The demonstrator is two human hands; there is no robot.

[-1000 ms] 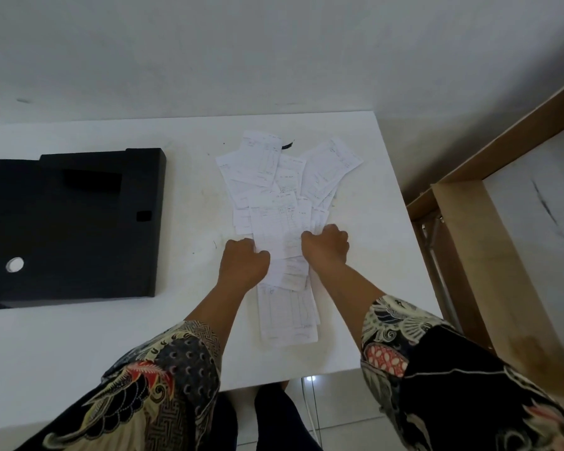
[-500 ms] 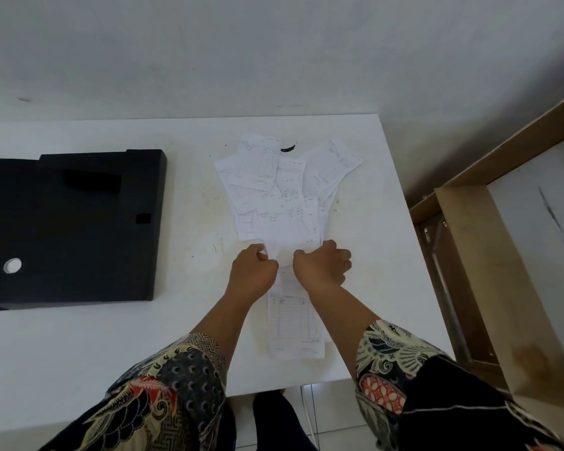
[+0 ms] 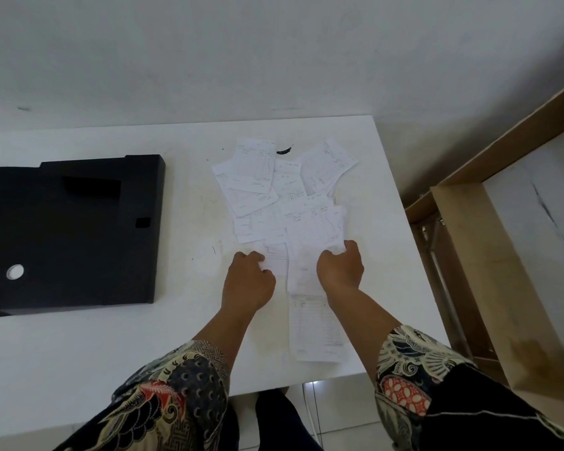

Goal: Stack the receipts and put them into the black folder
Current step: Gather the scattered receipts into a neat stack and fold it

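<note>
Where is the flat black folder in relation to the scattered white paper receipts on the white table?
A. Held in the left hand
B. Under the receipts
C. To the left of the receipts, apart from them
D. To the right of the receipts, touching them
C: the flat black folder lies on the white table left of the scattered white paper receipts, with bare tabletop between them.

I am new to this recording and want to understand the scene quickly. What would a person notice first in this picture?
First, the loose spread of white paper receipts fanned over the right part of the white table, with the left hand and the right hand gripping its near edge. Next, the large flat black folder lying at the table's left, apart from the papers. The patterned batik sleeves frame the bottom.
</note>
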